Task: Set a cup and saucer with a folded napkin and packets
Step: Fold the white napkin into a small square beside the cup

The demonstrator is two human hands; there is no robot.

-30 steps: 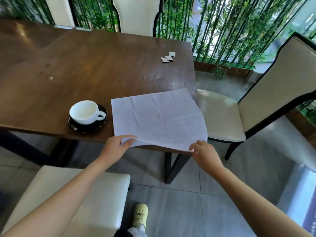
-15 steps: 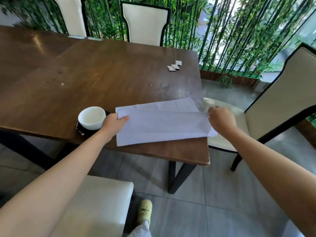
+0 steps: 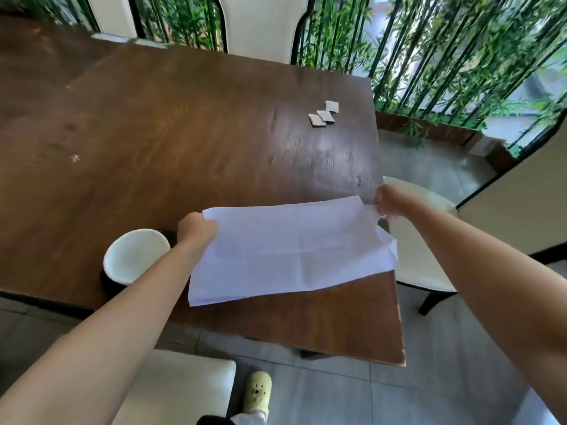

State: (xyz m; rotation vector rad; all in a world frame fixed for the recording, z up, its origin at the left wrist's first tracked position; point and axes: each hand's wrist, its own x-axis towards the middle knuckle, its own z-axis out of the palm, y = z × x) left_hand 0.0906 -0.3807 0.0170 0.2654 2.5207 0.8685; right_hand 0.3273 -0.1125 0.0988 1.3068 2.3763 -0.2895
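A white napkin [image 3: 291, 253] lies folded in half on the brown table [image 3: 190, 142], near its front right corner. My left hand [image 3: 196, 230] pinches the napkin's far left corner. My right hand [image 3: 391, 202] pinches its far right corner at the table's right edge. A white cup [image 3: 133, 256] stands on a black saucer [image 3: 107, 282] just left of my left forearm, which hides part of the saucer. Three small white packets [image 3: 323, 115] lie at the far right of the table.
Cream chairs stand around the table: one at the right [image 3: 420, 262], one at the far side [image 3: 260, 26], and one right below me [image 3: 178, 391]. Bamboo plants [image 3: 445, 56] line the back. My foot in a yellow clog [image 3: 259, 391] rests on the grey floor tiles.
Both hands carried the napkin's near edge away from me onto its far edge, folding the open napkin in half. The view moved closer over the table.
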